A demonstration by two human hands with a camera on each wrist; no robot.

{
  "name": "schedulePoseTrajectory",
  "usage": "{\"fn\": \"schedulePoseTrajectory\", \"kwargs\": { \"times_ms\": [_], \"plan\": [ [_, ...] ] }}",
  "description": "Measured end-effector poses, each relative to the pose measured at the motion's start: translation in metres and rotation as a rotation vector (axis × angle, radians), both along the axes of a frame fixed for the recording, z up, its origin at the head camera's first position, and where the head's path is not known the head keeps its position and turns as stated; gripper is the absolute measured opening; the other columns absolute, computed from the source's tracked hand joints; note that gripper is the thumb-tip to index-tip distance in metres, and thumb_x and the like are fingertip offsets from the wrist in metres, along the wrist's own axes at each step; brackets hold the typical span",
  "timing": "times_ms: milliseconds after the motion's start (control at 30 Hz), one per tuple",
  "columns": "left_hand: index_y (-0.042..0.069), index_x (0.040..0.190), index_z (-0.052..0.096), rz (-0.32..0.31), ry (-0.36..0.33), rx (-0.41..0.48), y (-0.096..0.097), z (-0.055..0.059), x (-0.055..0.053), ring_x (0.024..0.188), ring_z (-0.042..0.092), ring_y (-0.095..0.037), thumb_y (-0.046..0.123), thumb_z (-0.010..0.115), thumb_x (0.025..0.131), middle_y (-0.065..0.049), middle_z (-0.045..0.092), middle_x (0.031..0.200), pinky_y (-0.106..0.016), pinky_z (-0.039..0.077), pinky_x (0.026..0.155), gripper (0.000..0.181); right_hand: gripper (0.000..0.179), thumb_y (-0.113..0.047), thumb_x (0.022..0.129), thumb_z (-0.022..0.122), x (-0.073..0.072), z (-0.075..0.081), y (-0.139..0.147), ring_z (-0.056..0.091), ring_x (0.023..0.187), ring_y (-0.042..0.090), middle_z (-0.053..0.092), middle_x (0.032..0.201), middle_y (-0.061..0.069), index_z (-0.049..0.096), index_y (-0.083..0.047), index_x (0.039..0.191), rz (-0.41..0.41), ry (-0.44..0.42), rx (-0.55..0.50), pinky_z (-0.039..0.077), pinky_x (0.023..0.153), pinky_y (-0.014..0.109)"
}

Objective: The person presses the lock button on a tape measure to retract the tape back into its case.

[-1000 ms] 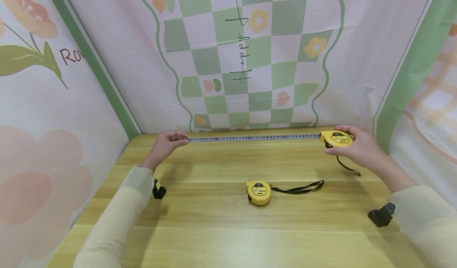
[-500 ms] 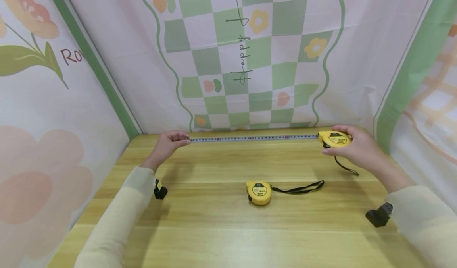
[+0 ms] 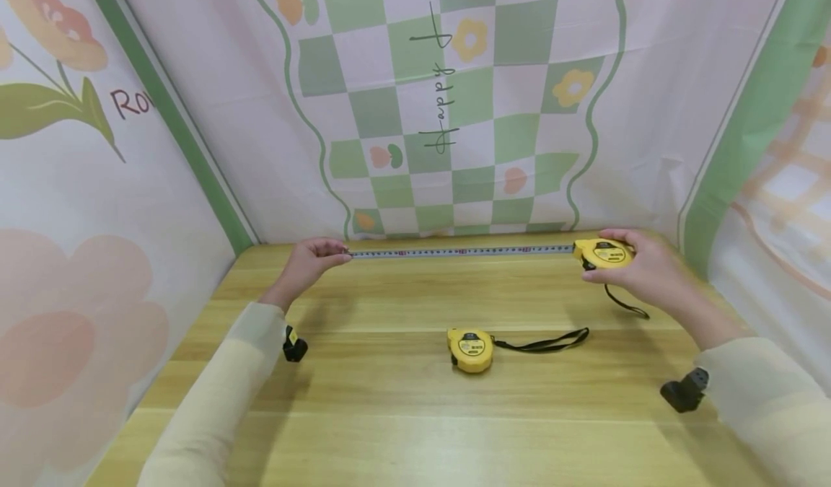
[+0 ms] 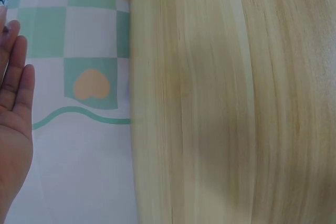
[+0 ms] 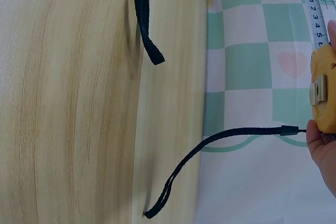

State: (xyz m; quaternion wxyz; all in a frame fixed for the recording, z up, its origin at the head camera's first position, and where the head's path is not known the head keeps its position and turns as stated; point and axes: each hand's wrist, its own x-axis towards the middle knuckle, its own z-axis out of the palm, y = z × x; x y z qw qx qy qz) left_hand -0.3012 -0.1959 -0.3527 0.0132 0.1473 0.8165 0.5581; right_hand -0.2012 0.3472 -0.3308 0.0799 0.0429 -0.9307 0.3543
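A yellow tape measure [image 3: 605, 254] is gripped in my right hand [image 3: 645, 267], its black strap [image 3: 626, 301] dangling below. From its mouth the numbered blade [image 3: 454, 252] stretches straight across to the left, above the back of the table. My left hand [image 3: 313, 263] pinches the blade's free end between thumb and fingers. In the right wrist view the tape measure's metal belt clip [image 5: 318, 92] faces the camera. Only part of the left hand [image 4: 13, 108] shows at the edge of the left wrist view, with a bit of blade at the top corner.
A second yellow tape measure [image 3: 471, 351] lies on the wooden table [image 3: 415, 444], its black strap [image 3: 544, 344] stretched to the right. Behind the table hangs a checked green and white cloth [image 3: 474, 141]. Printed cloth also borders both sides.
Both hands have drawn slightly closer together, the left moving right and the right moving left. The stretch of blade between them has become shorter. The second tape measure has stayed put.
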Motion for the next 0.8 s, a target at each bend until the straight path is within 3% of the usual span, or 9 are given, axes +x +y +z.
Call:
{"fn": "schedulePoseTrajectory", "kwargs": {
  "times_ms": [200, 500, 800],
  "plan": [
    [0.007, 0.102, 0.071, 0.000, 0.002, -0.002, 0.0002, -0.0007, -0.0004, 0.093, 0.066, -0.020, 0.026, 0.078, 0.085, -0.006, 0.071, 0.100, -0.031, 0.053, 0.085, 0.026, 0.091, -0.045, 0.074, 0.084, 0.0000, -0.0015, -0.0012, 0.054, 0.094, 0.031, 0.052, 0.122, 0.020, 0.042, -0.003, 0.143, -0.001, -0.006, -0.024, 0.050, 0.064, 0.027],
    [0.007, 0.102, 0.072, 0.003, -0.005, -0.005, 0.0025, -0.0002, -0.0010, 0.104, 0.061, -0.040, 0.028, 0.079, 0.083, -0.006, 0.071, 0.100, -0.034, 0.052, 0.086, 0.029, 0.089, -0.043, 0.075, 0.084, 0.0012, -0.0017, -0.0049, 0.053, 0.095, 0.032, 0.050, 0.122, 0.021, 0.042, -0.002, 0.142, 0.006, -0.005, -0.044, 0.050, 0.065, 0.026],
    [0.008, 0.102, 0.072, 0.002, 0.000, -0.022, 0.0055, 0.0003, -0.0003, 0.102, 0.062, -0.036, 0.027, 0.078, 0.084, -0.005, 0.072, 0.099, -0.033, 0.052, 0.086, 0.026, 0.087, -0.040, 0.076, 0.083, 0.0019, -0.0006, -0.0079, 0.053, 0.096, 0.031, 0.050, 0.123, 0.021, 0.041, -0.002, 0.142, 0.010, -0.008, -0.057, 0.050, 0.065, 0.026]
  ]
}}
